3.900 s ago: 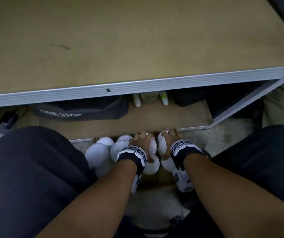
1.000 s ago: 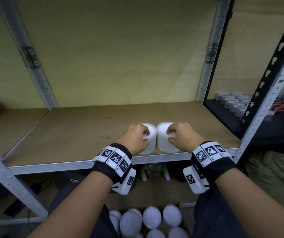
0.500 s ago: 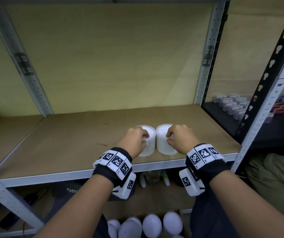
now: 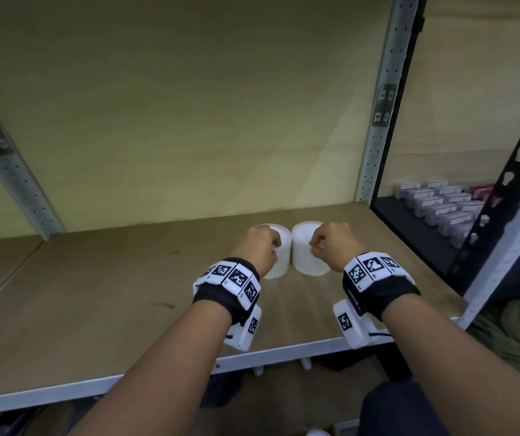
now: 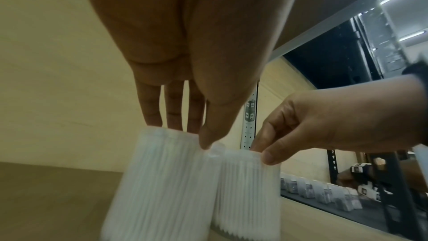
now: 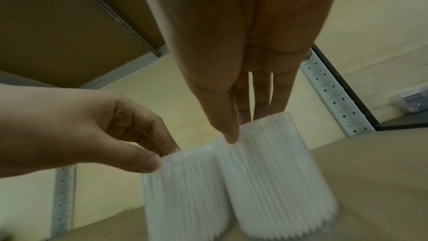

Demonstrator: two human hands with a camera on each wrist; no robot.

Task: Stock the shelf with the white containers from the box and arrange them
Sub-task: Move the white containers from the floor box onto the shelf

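Note:
Two white ribbed containers stand upright side by side on the wooden shelf board (image 4: 95, 294), almost touching. My left hand (image 4: 272, 247) pinches the top rim of the left container (image 4: 279, 265), thumb in front and fingers behind, as the left wrist view shows on the same container (image 5: 162, 180). In the same way my right hand (image 4: 316, 243) pinches the rim of the right container (image 4: 307, 259), which stands at the right in the right wrist view (image 6: 277, 171). A strip of the box (image 4: 296, 432) shows at the bottom edge.
Perforated metal uprights (image 4: 378, 127) frame the bay, and a second upright (image 4: 3, 158) stands at the left. The dark neighbouring shelf at right holds rows of small packets (image 4: 441, 206). The shelf's metal front edge (image 4: 283, 354) runs below my wrists. Small bottles (image 4: 305, 363) stand on the level below.
My hands lifted two containers out of the box and set them near the shelf's front edge. Over the last second they slid both containers deeper onto the board.

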